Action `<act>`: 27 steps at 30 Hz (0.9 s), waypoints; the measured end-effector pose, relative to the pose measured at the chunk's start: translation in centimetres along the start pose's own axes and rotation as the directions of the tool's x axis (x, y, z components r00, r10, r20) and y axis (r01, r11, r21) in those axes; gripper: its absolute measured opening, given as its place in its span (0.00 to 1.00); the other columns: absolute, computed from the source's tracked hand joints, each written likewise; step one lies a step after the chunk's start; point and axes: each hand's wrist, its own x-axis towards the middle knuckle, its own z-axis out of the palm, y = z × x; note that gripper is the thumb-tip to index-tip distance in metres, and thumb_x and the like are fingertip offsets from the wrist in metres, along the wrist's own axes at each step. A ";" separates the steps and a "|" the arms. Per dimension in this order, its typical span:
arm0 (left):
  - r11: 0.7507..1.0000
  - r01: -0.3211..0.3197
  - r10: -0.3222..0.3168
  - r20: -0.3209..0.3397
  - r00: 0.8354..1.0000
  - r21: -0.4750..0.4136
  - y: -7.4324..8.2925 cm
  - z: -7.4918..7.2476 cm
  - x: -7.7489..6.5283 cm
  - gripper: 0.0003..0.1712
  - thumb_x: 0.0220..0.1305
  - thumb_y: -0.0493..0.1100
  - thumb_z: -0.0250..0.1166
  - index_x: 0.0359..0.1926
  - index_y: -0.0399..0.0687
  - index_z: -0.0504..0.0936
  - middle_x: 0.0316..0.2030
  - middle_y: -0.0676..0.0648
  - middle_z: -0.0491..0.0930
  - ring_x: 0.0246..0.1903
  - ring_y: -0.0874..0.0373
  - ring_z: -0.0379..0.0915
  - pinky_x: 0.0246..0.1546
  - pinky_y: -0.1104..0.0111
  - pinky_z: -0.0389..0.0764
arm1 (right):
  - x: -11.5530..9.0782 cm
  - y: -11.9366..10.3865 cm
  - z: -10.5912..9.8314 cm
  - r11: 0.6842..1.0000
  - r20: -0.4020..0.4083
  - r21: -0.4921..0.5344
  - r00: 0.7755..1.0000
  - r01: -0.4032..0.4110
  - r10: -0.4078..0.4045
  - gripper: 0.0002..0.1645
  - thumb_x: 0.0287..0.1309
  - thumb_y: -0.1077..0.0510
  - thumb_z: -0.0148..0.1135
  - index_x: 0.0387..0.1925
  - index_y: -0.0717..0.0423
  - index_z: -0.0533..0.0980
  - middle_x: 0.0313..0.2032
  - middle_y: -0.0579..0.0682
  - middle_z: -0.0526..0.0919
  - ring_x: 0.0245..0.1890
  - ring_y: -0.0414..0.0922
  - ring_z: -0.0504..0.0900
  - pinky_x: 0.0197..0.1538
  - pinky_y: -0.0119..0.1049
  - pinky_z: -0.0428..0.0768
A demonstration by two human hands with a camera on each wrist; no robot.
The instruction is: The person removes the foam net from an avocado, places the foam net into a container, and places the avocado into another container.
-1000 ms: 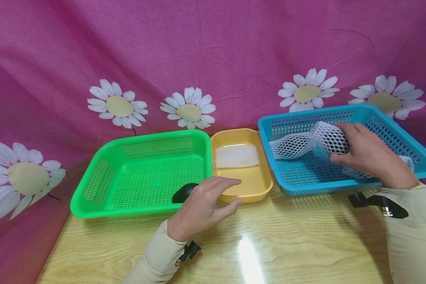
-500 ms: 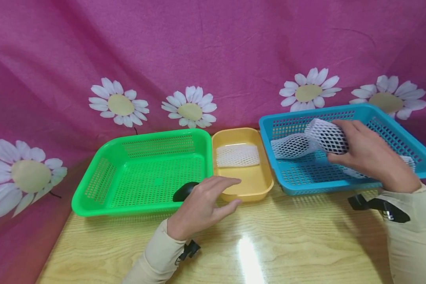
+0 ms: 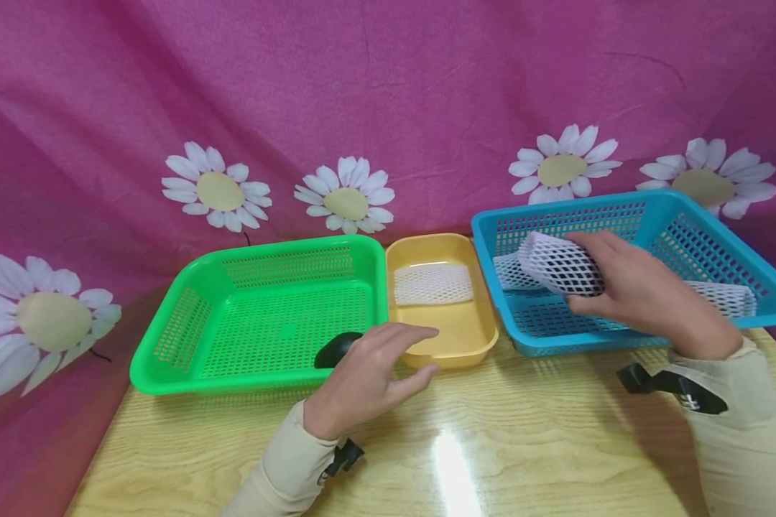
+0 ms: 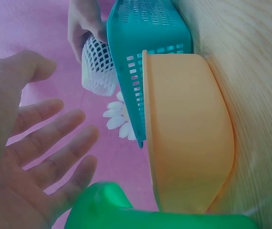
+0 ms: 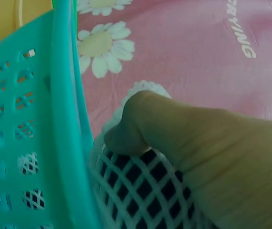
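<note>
My right hand (image 3: 647, 294) grips a dark object in a white foam net sleeve (image 3: 559, 264), holding it over the blue basket (image 3: 533, 341). In the right wrist view the thumb presses on the netting (image 5: 141, 186); the dark object's kind is hidden by it. Under it in the basket lies another netted dark object (image 3: 509, 271), partly covered, and a white foam net (image 3: 727, 298) lies at the right, partly behind the hand. My left hand (image 3: 368, 377), fingers apart and holding nothing, hovers by the near right corner of the green basket (image 3: 233, 388).
Between the two baskets stands a yellow tray (image 3: 459, 337) with a flat white foam net (image 3: 433, 284) in it. A smooth black rounded object (image 3: 333, 350) lies in the green basket, partly behind my left hand. A pink flowered cloth (image 3: 427, 86) hangs behind the wooden table (image 3: 524, 431).
My right hand has moved left with the netted dark object, now above the netted one in the basket's left part. More of the net at the right shows. My left hand stays put.
</note>
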 end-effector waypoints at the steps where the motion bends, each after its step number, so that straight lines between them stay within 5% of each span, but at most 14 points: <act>1: 1.000 0.007 -0.007 0.003 1.000 -0.002 0.0 0.0 0.0 0.23 0.65 0.48 0.72 0.58 0.46 0.83 0.51 0.49 0.88 0.54 0.58 0.84 0.58 0.65 0.84 | 0.0 -0.2 0.0 1.000 -0.004 -0.001 1.000 0.010 -0.010 0.53 0.44 0.53 0.80 0.71 0.61 0.66 0.55 0.64 0.78 0.48 0.58 0.80 0.46 0.59 0.83; 27: 0.999 0.030 -0.029 0.038 0.999 -0.019 0.1 -0.1 -0.4 0.22 0.65 0.48 0.72 0.58 0.47 0.83 0.51 0.50 0.88 0.53 0.59 0.85 0.58 0.66 0.84 | -0.7 -4.7 0.1 0.987 0.070 0.019 0.984 0.163 -0.164 0.54 0.45 0.53 0.80 0.73 0.54 0.64 0.59 0.57 0.76 0.46 0.52 0.81 0.45 0.53 0.87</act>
